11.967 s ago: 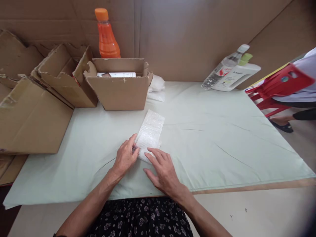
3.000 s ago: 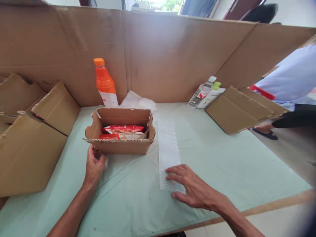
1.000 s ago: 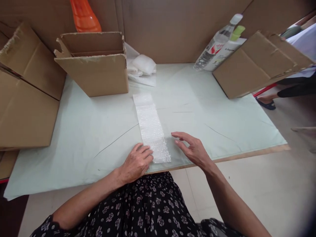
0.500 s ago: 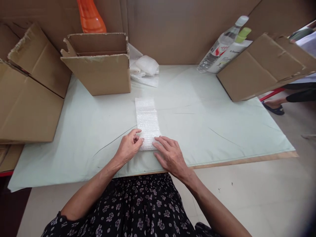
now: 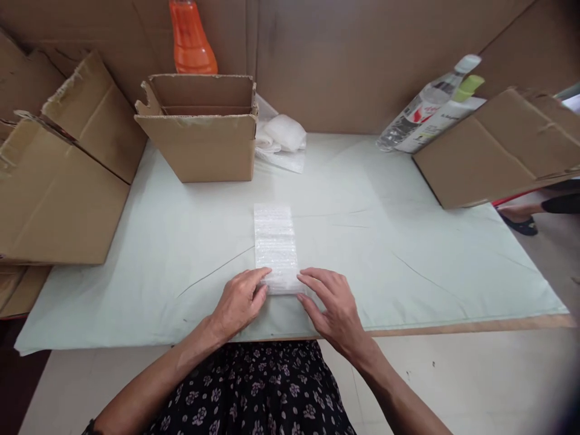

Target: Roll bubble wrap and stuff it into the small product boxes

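Note:
A flattened strip of clear bubble wrap (image 5: 275,238) lies lengthwise on the table, its near end folded over close to the front edge. My left hand (image 5: 242,299) has its thumb and forefinger at the near left corner of the strip, gripping the folded end. At the opposite corner, my right hand (image 5: 334,305) takes the same end between thumb and fingertips, with its other fingers curved together. Whether anything is wrapped inside the fold cannot be made out.
An open cardboard box (image 5: 217,148) stands behind the strip, beside crumpled bubble wrap (image 5: 287,136). Larger cartons (image 5: 58,199) fill the left side. A tilted box (image 5: 493,148) and a clear bottle (image 5: 421,109) stand at the right. An orange bottle (image 5: 194,45) is at the back.
The camera view has shifted, so everything appears lower and slightly to the right. My fingers have moved from lying on the strip to its near corners.

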Demonstrator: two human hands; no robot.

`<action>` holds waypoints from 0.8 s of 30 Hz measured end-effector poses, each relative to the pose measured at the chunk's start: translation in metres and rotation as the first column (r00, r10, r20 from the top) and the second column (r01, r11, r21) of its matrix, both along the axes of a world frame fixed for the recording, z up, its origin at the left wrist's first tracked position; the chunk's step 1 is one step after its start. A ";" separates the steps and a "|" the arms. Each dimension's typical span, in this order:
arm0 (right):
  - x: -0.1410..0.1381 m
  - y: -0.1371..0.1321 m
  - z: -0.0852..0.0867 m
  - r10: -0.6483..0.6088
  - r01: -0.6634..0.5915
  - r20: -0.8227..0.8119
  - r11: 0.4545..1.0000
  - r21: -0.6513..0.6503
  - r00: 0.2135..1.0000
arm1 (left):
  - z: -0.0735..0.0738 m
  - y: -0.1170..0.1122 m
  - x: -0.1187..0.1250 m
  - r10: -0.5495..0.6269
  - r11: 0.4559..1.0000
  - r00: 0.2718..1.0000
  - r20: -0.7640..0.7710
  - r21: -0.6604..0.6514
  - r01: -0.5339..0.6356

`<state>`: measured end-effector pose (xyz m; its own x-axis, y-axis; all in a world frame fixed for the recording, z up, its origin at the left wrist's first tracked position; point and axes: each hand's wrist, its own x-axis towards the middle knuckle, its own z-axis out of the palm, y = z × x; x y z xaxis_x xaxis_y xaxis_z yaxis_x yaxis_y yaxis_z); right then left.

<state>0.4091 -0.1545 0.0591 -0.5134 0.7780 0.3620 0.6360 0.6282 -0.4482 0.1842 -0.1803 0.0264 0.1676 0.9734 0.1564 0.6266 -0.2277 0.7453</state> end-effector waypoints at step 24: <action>-0.013 0.004 -0.022 0.074 -0.076 0.157 0.997 0.011 0.985 | 0.008 -0.001 -0.012 0.026 0.976 0.985 -0.168 0.219 0.011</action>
<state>0.3966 -0.1510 0.0373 -0.6214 0.7297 0.2853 0.6483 0.6834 -0.3356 0.1719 -0.1816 0.0340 0.2026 0.9200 0.3356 0.7415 -0.3680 0.5611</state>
